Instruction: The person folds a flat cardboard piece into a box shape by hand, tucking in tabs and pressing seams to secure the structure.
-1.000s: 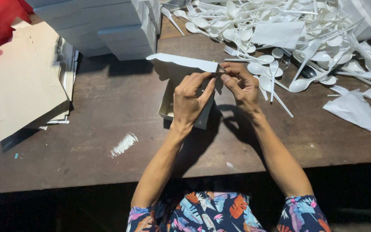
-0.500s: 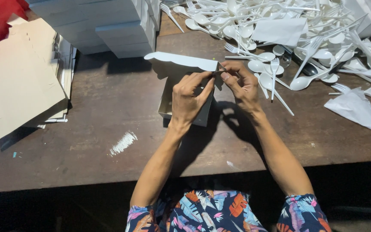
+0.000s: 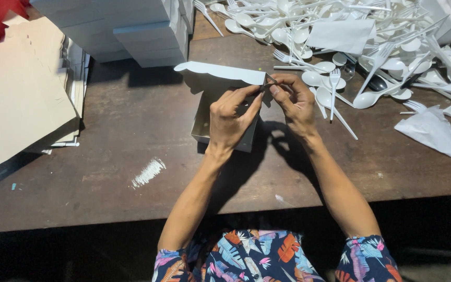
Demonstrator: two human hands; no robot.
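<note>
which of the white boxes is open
The small box between the left hand and right hand, its scalloped lid flap raised. The boxes in the stack behind it are all closed and piled up.

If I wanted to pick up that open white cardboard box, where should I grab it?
Probably by the near wall of the open white cardboard box, coming from above on its left side. The top is open there, so fingers can pinch that thin upright wall. The left hand and right hand already crowd its right corner, and the scalloped flap looks too floppy.
</note>
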